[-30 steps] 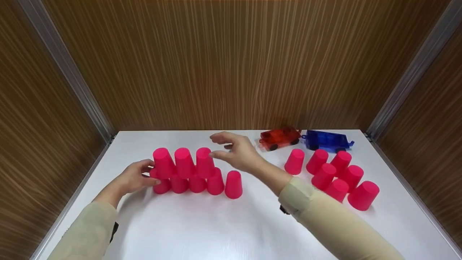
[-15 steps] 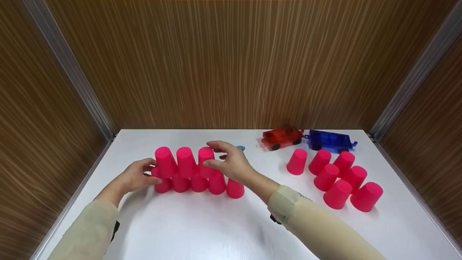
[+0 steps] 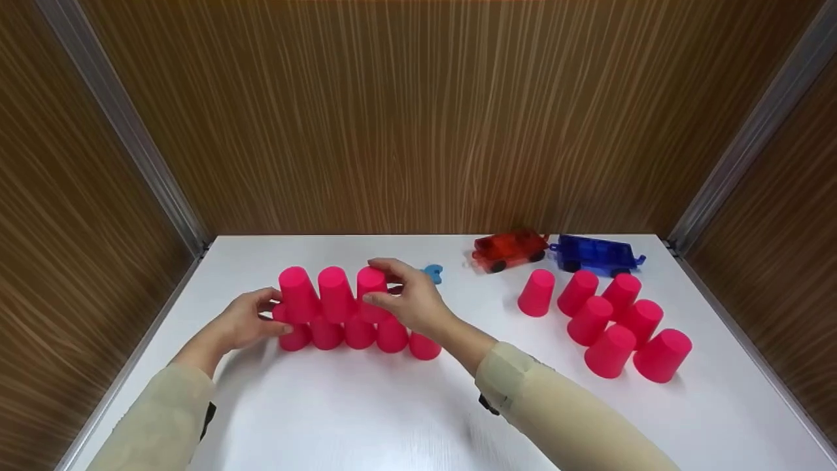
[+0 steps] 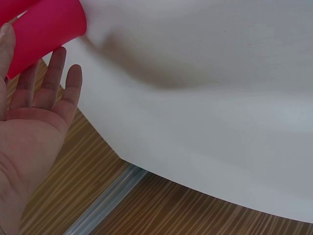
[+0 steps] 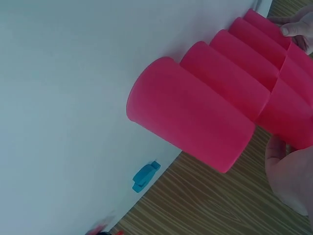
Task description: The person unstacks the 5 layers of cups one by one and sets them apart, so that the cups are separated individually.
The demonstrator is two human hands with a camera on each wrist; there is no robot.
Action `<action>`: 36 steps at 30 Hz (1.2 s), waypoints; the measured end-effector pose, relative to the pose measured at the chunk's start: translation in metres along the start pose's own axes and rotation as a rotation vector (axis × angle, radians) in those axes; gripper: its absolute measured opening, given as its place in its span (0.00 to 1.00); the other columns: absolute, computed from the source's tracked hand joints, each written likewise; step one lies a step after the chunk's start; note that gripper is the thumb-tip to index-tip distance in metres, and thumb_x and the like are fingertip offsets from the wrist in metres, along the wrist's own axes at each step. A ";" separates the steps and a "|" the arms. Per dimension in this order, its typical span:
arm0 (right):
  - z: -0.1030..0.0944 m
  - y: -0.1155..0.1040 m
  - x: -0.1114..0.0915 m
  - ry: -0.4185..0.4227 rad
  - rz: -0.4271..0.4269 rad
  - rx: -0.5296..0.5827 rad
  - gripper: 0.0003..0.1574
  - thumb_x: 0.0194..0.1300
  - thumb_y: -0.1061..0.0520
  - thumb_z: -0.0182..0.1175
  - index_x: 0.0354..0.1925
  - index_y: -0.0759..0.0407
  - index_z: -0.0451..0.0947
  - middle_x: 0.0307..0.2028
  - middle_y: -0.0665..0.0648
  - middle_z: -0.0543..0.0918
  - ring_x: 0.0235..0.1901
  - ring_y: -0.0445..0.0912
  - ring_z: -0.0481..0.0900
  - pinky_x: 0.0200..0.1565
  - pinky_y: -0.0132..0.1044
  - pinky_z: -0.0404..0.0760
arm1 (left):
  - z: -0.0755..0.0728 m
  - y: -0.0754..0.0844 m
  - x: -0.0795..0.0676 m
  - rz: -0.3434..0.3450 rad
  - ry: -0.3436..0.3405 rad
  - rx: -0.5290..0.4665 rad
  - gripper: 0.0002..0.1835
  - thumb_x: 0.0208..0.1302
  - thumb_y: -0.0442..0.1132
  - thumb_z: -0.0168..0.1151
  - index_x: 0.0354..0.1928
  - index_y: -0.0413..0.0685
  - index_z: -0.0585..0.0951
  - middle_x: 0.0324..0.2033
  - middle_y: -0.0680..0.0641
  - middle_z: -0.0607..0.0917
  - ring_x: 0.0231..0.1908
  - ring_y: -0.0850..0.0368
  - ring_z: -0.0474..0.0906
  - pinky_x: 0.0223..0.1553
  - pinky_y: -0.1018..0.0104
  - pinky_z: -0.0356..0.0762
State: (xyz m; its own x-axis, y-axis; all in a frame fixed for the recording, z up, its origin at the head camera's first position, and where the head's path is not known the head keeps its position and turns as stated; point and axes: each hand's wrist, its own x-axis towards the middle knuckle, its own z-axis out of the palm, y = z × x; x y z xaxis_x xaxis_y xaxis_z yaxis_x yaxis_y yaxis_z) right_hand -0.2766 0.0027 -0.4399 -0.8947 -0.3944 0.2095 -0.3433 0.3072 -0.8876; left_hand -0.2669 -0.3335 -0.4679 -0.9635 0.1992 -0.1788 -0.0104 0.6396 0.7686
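Several upside-down pink plastic cups stand side by side in a bottom row [image 3: 327, 335], with three more inverted cups on top of them. My left hand [image 3: 243, 319] holds the leftmost bottom cup [image 4: 49, 32], thumb at its front and fingers on the far side; the last two fingers stick out fairly straight in the left wrist view. At the right end of the upper row, my right hand [image 3: 418, 302] grips a cup [image 3: 371, 281] between thumb and forefinger. The rightmost bottom cup [image 5: 188, 112] has no cup over its outer half; my right hand partly covers it in the head view.
A loose group of upturned pink cups [image 3: 611, 350] stands on the right of the white table [image 3: 366, 418]. Behind it are a red toy car base [image 3: 510, 248] and a blue one [image 3: 596, 254]. A small blue piece [image 3: 433, 273] lies behind my right hand. Wood-grain panels enclose the table.
My right hand has come left and slightly down onto the right-hand upper cup and now grips it. The small blue piece has come into view. My left hand stays at its cup.
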 end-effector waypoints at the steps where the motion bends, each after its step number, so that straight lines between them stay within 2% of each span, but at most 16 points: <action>1: -0.002 -0.001 -0.001 0.003 -0.001 0.004 0.42 0.65 0.51 0.77 0.74 0.48 0.73 0.60 0.48 0.82 0.60 0.46 0.80 0.58 0.40 0.83 | 0.000 0.000 0.000 -0.001 0.000 0.000 0.33 0.64 0.38 0.77 0.68 0.40 0.74 0.63 0.35 0.80 0.65 0.34 0.75 0.62 0.44 0.79; 8: -0.028 -0.007 -0.013 0.081 -0.020 0.060 0.41 0.65 0.51 0.77 0.73 0.47 0.74 0.59 0.48 0.82 0.59 0.47 0.80 0.57 0.41 0.84 | -0.001 0.000 -0.001 -0.006 -0.005 0.003 0.35 0.64 0.39 0.78 0.69 0.40 0.73 0.64 0.35 0.79 0.66 0.33 0.73 0.62 0.43 0.80; 16: -0.076 0.004 -0.042 0.245 -0.013 0.061 0.43 0.64 0.50 0.78 0.74 0.47 0.74 0.62 0.49 0.80 0.62 0.49 0.78 0.58 0.45 0.84 | -0.001 0.000 0.001 -0.045 -0.015 0.013 0.39 0.63 0.43 0.79 0.72 0.42 0.71 0.66 0.35 0.77 0.67 0.32 0.72 0.62 0.44 0.80; 21: -0.104 0.016 -0.062 0.342 0.098 0.081 0.44 0.64 0.52 0.78 0.74 0.43 0.73 0.65 0.52 0.77 0.65 0.50 0.75 0.58 0.47 0.85 | -0.002 0.000 0.001 -0.039 -0.015 0.016 0.38 0.63 0.43 0.79 0.71 0.42 0.71 0.66 0.35 0.77 0.67 0.32 0.72 0.62 0.43 0.80; 26: -0.125 0.031 -0.080 0.396 0.193 0.077 0.45 0.64 0.53 0.78 0.75 0.42 0.72 0.68 0.54 0.75 0.67 0.52 0.74 0.59 0.47 0.84 | -0.003 -0.003 -0.001 -0.006 -0.009 0.008 0.36 0.64 0.40 0.78 0.69 0.40 0.73 0.63 0.34 0.79 0.65 0.33 0.74 0.60 0.45 0.81; 30: -0.138 0.044 -0.093 0.418 0.240 0.090 0.45 0.66 0.53 0.76 0.77 0.44 0.70 0.69 0.55 0.75 0.67 0.53 0.74 0.59 0.46 0.84 | -0.002 -0.004 -0.001 0.009 -0.010 -0.002 0.34 0.64 0.39 0.77 0.68 0.39 0.74 0.62 0.34 0.80 0.64 0.33 0.75 0.59 0.47 0.82; 36: -0.149 0.060 -0.111 0.447 0.322 0.065 0.46 0.68 0.53 0.75 0.79 0.44 0.68 0.70 0.56 0.76 0.68 0.54 0.74 0.62 0.46 0.82 | -0.002 -0.002 0.001 -0.016 -0.019 0.011 0.36 0.64 0.41 0.78 0.71 0.41 0.72 0.64 0.35 0.78 0.66 0.33 0.73 0.61 0.44 0.80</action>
State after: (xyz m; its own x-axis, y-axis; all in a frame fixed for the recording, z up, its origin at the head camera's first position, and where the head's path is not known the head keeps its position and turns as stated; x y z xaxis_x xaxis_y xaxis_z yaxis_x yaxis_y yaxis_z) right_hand -0.2399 0.1939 -0.4550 -0.9906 0.1208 0.0642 -0.0263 0.2923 -0.9560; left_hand -0.2682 -0.3358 -0.4684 -0.9581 0.2029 -0.2024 -0.0223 0.6511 0.7587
